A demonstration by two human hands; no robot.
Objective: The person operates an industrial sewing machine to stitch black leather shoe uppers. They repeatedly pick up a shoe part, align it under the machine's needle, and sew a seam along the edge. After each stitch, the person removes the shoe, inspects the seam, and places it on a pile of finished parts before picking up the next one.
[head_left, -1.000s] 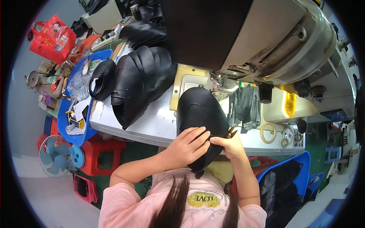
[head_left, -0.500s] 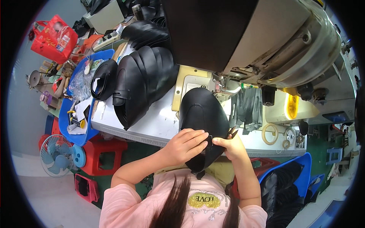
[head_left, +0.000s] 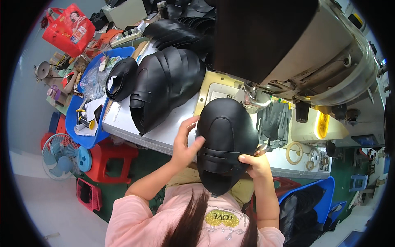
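Note:
A large black leather piece (head_left: 225, 136), rounded and shield-shaped with a strap sewn across its lower part, lies over the front edge of the sewing table (head_left: 164, 131). My left hand (head_left: 185, 142) rests against its left edge, thumb on the leather and fingers spread upward. My right hand (head_left: 255, 162) pinches the strap end at the piece's lower right. Just behind the piece stands the big sewing machine (head_left: 288, 45).
A stack of similar black leather pieces (head_left: 164, 86) lies on the table to the left. A blue tray (head_left: 88, 99) with small items and a black ring-shaped piece sits further left. Grey cut pieces (head_left: 273, 121) lie right of the machine. Red stools, a small fan (head_left: 61, 156) and a blue bin (head_left: 306, 208) stand on the floor.
The black piece has shifted and its strap side now faces up. My left hand moved from lying flat on top of it to its left edge, fingers opened.

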